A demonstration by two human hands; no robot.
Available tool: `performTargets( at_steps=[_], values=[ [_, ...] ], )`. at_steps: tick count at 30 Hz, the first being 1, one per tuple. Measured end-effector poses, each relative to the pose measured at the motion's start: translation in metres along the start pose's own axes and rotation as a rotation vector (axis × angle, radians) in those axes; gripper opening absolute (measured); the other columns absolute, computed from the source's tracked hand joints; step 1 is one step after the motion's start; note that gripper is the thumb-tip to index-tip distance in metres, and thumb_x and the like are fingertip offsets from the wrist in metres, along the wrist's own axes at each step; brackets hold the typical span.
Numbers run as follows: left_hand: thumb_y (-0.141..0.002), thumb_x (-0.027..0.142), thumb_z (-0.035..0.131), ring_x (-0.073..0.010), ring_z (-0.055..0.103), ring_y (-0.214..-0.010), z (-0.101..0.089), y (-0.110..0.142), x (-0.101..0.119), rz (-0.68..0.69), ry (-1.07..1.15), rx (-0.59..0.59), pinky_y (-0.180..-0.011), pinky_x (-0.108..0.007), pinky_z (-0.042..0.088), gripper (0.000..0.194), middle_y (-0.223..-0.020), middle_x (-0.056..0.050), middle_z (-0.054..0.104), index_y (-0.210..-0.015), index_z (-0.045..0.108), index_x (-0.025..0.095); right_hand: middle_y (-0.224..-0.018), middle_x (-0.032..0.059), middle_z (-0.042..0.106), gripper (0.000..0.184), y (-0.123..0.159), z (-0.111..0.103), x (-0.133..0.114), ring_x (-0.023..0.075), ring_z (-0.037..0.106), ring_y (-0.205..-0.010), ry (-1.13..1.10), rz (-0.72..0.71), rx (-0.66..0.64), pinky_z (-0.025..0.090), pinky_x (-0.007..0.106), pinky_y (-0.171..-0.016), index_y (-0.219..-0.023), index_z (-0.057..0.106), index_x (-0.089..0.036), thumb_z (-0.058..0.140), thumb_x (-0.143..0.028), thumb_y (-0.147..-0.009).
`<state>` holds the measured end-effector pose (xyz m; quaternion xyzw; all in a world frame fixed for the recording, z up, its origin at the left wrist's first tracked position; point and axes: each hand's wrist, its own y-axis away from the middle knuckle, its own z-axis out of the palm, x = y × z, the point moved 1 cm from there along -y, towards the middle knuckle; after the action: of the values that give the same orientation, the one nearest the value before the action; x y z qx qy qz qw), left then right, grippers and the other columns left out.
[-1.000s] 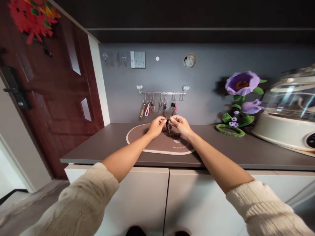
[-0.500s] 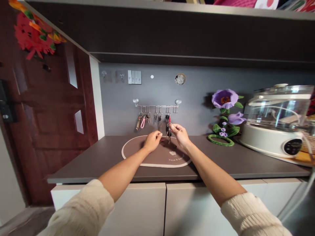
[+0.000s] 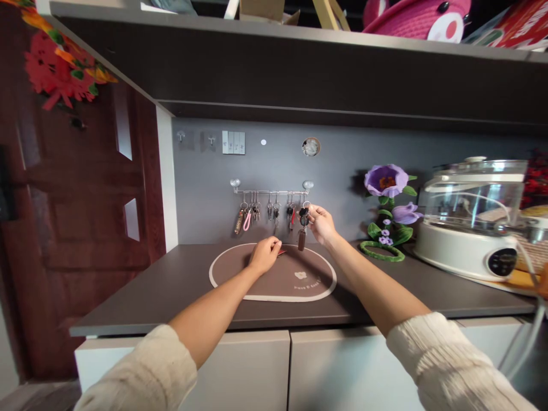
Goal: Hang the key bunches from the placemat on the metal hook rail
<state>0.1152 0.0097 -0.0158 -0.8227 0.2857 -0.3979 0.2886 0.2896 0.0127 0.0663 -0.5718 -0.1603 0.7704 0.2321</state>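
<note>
My right hand (image 3: 322,224) pinches a bunch of keys (image 3: 303,220) by its ring, close under the right end of the hook rail (image 3: 272,192). A brown tag dangles below those keys. Whether the ring is on a hook I cannot tell. Over the brown mat (image 3: 240,274), my left hand (image 3: 265,254) is closed, and a small red piece (image 3: 281,252) shows by its fingertips; the rest of it is hidden. Several key bunches hang from the rail, among them one with a pink strap (image 3: 247,220) and one with a red piece (image 3: 292,218).
A purple felt flower (image 3: 386,181) and a glass-topped white appliance (image 3: 464,245) stand on the counter to the right. The shelf (image 3: 274,63) juts out overhead. A dark red door (image 3: 85,240) is at the left.
My right hand has moved slightly right and up with the keys, toward the rail's right end. My left hand has stayed nearly in place over the mat. The view has tilted up a little.
</note>
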Motion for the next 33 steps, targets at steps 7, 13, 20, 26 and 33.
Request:
performTargets(
  at_steps=[7, 13, 20, 26, 33],
  values=[
    [-0.082, 0.034, 0.037, -0.0114, 0.05, -0.061, 0.001, 0.0, -0.002, -0.004, 0.002, 0.002, -0.061, -0.023, 0.036, 0.027, -0.064, 0.0, 0.058, -0.075, 0.057, 0.017, -0.059, -0.0001, 0.057, 0.006, -0.025, 0.001, -0.001, 0.0094, 0.057, -0.054, -0.098, 0.105, 0.13, 0.052, 0.023, -0.054, -0.072, 0.052, -0.015, 0.053, -0.014, -0.077],
    [-0.081, 0.033, 0.038, -0.0117, 0.05, -0.062, 0.002, 0.0, -0.002, -0.002, 0.013, 0.015, -0.061, -0.023, 0.036, 0.026, -0.065, -0.001, 0.058, -0.075, 0.057, 0.017, -0.052, -0.0002, 0.054, 0.014, -0.044, 0.004, 0.007, 0.008, 0.053, -0.046, -0.1, 0.203, 0.213, 0.051, 0.02, -0.047, -0.064, 0.05, -0.015, 0.052, -0.014, -0.079],
    [-0.081, 0.032, 0.038, -0.0114, 0.049, -0.06, 0.002, -0.001, -0.002, -0.015, 0.022, 0.01, -0.059, -0.023, 0.035, 0.026, -0.063, 0.0, 0.058, -0.074, 0.057, 0.017, -0.048, -0.0018, 0.052, 0.015, -0.065, 0.011, 0.017, 0.0084, 0.053, -0.045, -0.142, 0.285, 0.283, 0.05, 0.019, -0.042, -0.065, 0.048, -0.016, 0.051, -0.015, -0.08],
    [-0.081, 0.032, 0.038, -0.0114, 0.05, -0.06, 0.003, -0.001, -0.003, -0.019, 0.022, 0.014, -0.059, -0.023, 0.035, 0.025, -0.063, 0.0, 0.058, -0.074, 0.057, 0.017, -0.048, -0.0032, 0.052, 0.013, -0.079, 0.01, 0.028, 0.0079, 0.053, -0.042, -0.127, 0.302, 0.347, 0.051, 0.021, -0.044, -0.067, 0.047, -0.016, 0.051, -0.013, -0.079],
    [-0.08, 0.032, 0.04, -0.0117, 0.051, -0.061, 0.003, -0.001, -0.003, -0.035, 0.044, 0.022, -0.059, -0.023, 0.036, 0.024, -0.065, 0.0, 0.06, -0.076, 0.058, 0.018, -0.047, -0.0038, 0.051, 0.012, -0.081, 0.005, 0.035, 0.0081, 0.052, -0.042, -0.114, 0.31, 0.377, 0.05, 0.021, -0.041, -0.067, 0.049, -0.017, 0.053, -0.014, -0.078]
  ],
)
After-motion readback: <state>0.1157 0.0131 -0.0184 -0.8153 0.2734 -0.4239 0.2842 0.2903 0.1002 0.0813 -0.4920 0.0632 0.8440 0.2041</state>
